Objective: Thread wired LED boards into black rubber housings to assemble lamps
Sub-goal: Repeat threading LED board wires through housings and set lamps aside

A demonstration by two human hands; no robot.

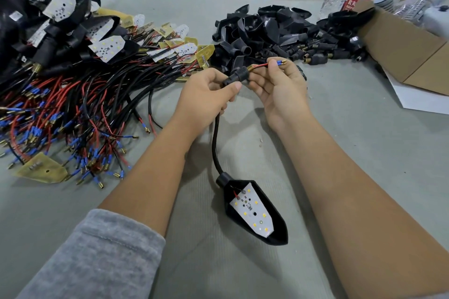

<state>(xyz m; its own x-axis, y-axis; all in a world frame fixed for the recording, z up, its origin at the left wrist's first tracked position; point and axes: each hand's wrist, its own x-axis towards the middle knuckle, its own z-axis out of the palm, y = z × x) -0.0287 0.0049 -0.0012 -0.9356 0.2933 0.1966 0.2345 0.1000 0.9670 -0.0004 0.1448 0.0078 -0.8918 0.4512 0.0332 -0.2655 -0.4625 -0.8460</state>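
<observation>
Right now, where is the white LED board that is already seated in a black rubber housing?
The white LED board lies in the black rubber housing on the grey table, bottom centre, between the forearms.

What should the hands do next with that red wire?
Probably keep pulling the red wire out with the right hand while the left hand grips the black stem; the LED board is not yet seated in its housing.
</observation>
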